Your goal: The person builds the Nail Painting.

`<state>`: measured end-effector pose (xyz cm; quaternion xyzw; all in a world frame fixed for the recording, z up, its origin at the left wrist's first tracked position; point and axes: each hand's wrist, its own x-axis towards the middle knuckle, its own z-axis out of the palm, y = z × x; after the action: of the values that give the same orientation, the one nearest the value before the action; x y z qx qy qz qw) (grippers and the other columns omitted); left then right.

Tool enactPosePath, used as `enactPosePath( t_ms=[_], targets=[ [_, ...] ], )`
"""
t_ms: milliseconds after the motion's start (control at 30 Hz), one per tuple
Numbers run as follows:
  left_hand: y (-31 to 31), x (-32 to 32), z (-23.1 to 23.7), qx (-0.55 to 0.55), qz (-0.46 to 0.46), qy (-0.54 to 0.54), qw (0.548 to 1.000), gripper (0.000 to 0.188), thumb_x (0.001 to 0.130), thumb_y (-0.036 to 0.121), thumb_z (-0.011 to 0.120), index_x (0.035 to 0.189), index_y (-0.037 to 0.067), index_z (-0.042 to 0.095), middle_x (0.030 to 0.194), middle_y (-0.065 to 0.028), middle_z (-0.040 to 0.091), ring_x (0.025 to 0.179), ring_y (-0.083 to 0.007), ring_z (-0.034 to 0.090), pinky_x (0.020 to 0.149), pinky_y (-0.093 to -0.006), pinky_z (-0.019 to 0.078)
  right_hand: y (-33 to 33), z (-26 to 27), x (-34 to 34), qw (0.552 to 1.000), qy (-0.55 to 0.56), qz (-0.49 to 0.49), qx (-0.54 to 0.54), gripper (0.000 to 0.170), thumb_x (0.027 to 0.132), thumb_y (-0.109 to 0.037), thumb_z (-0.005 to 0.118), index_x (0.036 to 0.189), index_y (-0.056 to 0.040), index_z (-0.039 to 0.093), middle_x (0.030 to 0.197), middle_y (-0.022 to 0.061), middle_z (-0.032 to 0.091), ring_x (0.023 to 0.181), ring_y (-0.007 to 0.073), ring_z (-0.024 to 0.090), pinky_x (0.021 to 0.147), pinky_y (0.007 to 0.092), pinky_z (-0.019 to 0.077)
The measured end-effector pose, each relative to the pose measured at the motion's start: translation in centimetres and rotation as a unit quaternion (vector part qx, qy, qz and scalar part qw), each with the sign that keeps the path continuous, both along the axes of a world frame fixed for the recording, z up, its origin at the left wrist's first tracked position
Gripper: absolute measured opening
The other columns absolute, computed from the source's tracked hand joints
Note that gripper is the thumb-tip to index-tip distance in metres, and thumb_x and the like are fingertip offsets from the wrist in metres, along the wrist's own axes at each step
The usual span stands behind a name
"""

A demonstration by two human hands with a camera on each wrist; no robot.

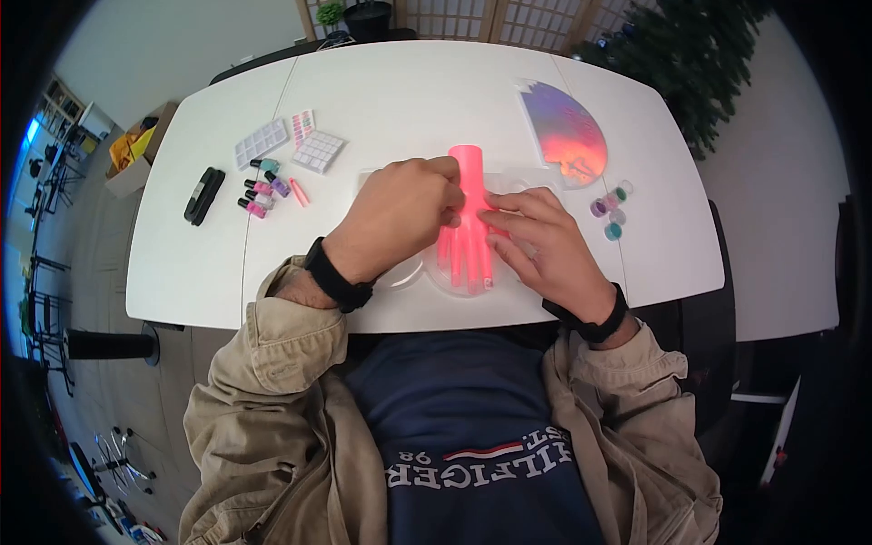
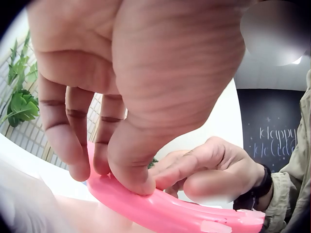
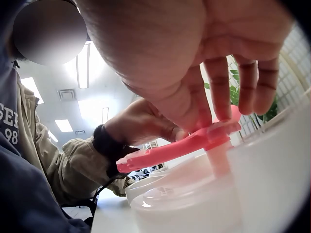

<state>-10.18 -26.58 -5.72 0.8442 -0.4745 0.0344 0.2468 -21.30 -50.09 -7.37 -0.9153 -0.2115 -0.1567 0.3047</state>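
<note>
A bright pink practice hand (image 1: pixel 470 182) lies with its fingers pointing toward me, over a clear plastic tray (image 1: pixel 405 275). One fingertip carries a pale nail piece (image 1: pixel 488 283). From the left, my left hand (image 1: pixel 400 213) bends over the middle of the practice hand and holds it between thumb and fingers. My right hand (image 1: pixel 549 236) pinches its right side, around the base of the pink thumb, as the right wrist view shows. In that view the practice hand (image 3: pixel 170 149) sits just above the translucent tray (image 3: pixel 184 213). Both palms hide parts of it.
Several nail polish bottles (image 1: pixel 258 200), a pink tool (image 1: pixel 298 193), compartment boxes (image 1: pixel 319 152) and a black case (image 1: pixel 204 196) lie on the left. To the right are an iridescent sheet (image 1: pixel 565 134) and several small jars (image 1: pixel 614 232). The white table's (image 1: pixel 409 91) near edge is at my waist.
</note>
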Motion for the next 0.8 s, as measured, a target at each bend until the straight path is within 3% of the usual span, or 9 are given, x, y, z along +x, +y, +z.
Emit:
enactPosePath(
  t_ms=[233, 500, 667, 800],
  targets=[
    [0.3, 0.4, 0.5, -0.018, -0.017, 0.041, 0.999, 0.021, 0.085, 0.013, 0.089, 0.102, 0.002, 0.084, 0.105, -0.0104, 0.076, 0.089, -0.0362, 0.075, 0.080, -0.0454, 0.0586, -0.9, -0.2, -0.3, 1.000, 0.013, 0.019, 0.005, 0.036, 0.097, -0.004, 0.076, 0.132, -0.0064, 0.079, 0.136, 0.0122, 0.074, 0.120, 0.0350, 0.062, 0.106, 0.0449, 0.0551],
    [1.0, -0.5, 1.4, 0.041, -0.023, 0.036, 0.998, 0.060, 0.075, 0.038, 0.099, 0.120, 0.004, 0.079, 0.123, -0.0103, 0.069, 0.102, -0.0362, 0.074, 0.089, -0.0468, 0.0599, -2.2, -0.3, 0.2, 0.999, -0.003, 0.044, -0.005, 0.036, 0.095, -0.001, 0.076, 0.131, -0.0039, 0.077, 0.134, 0.0137, 0.076, 0.122, 0.0363, 0.063, 0.105, 0.0448, 0.0552],
    [1.2, -0.2, 1.4, 0.023, -0.026, 0.049, 0.998, 0.062, 0.076, 0.037, 0.099, 0.122, 0.003, 0.078, 0.125, -0.0108, 0.069, 0.108, -0.0367, 0.073, 0.092, -0.0463, 0.0596, -4.0, -0.1, 0.1, 0.996, -0.005, -0.074, -0.045, 0.039, 0.094, -0.016, 0.083, 0.129, -0.0004, 0.075, 0.126, 0.0161, 0.075, 0.121, 0.0382, 0.065, 0.105, 0.0464, 0.0536],
    [1.3, 0.1, 1.3, 0.009, -0.026, 0.061, 0.998, 0.055, 0.078, 0.026, 0.097, 0.123, 0.002, 0.077, 0.127, -0.0116, 0.070, 0.108, -0.0372, 0.073, 0.093, -0.0461, 0.0598, -5.0, -0.6, 0.1, 0.992, 0.001, -0.117, -0.056, 0.041, 0.095, -0.025, 0.085, 0.126, 0.0001, 0.076, 0.120, 0.0153, 0.072, 0.118, 0.0384, 0.065, 0.102, 0.0464, 0.0536]
  ],
)
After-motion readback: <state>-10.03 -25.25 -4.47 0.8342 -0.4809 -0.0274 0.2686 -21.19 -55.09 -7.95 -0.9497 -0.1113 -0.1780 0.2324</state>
